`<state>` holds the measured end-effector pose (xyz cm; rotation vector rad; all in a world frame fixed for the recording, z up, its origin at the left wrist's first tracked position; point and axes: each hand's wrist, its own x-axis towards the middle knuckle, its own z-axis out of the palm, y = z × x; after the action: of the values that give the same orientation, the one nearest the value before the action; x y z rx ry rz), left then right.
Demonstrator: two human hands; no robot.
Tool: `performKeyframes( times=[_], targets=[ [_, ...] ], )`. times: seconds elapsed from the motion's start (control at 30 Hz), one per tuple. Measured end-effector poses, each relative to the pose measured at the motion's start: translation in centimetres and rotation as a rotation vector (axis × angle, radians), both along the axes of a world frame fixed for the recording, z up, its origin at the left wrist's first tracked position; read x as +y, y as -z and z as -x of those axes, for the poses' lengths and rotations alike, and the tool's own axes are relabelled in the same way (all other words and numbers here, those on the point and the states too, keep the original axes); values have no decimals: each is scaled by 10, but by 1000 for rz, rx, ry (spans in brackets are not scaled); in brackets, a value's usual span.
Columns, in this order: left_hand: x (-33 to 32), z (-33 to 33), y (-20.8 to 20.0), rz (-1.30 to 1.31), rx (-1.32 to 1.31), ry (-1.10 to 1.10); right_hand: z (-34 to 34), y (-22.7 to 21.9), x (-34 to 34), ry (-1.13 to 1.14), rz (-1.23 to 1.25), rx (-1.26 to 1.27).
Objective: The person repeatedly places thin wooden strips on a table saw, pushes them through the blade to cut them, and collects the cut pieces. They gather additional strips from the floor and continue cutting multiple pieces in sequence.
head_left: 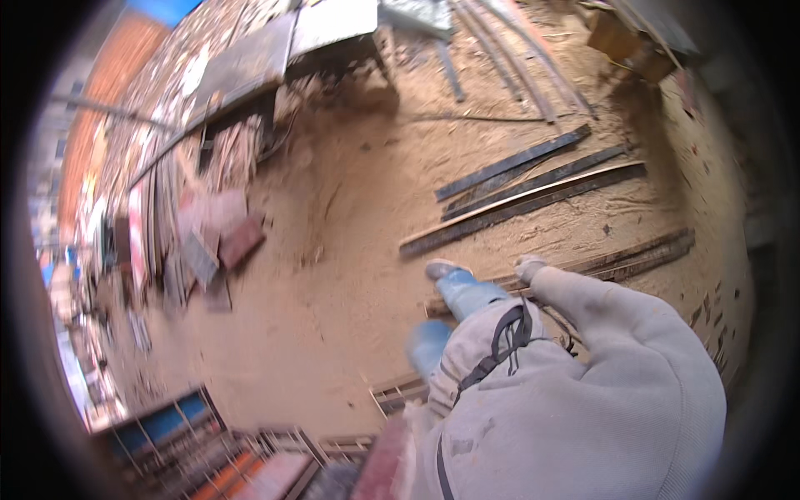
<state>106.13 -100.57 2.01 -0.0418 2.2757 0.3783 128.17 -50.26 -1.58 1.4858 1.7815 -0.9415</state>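
My right hand (530,268), in a pale glove, reaches out at the end of a grey sleeve. It is above the near end of some long dark wooden beams (637,257) on the sandy ground; its fingers are too small and blurred to read. On my left side, a pale blurred shape, possibly my left hand (412,419), is at the edge of a reddish board (383,461). Whether it grips that board I cannot make out. Between the arms show my blue trousers (467,292) and one shoe (447,267).
More long dark beams (533,196) lie ahead. A metal-topped table (250,71) stands at the far left, beside a heap of reddish boards (221,225). Framed panels (175,429) lie at the lower left. A brownish box (625,42) is at the far right.
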Motion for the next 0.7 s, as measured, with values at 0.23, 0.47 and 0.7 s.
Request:
performKeyframes(
  times=[0.23,0.47,0.7],
  targets=[
    [32,246,40,-38,-72,360,94,34,-42,-356,-38,-169],
    [124,530,60,-515,-231,476,74,111,-233,429,-246,-364],
    [303,698,71,-322,-198,329,191,88,-424,436,330,-487]
  ],
)
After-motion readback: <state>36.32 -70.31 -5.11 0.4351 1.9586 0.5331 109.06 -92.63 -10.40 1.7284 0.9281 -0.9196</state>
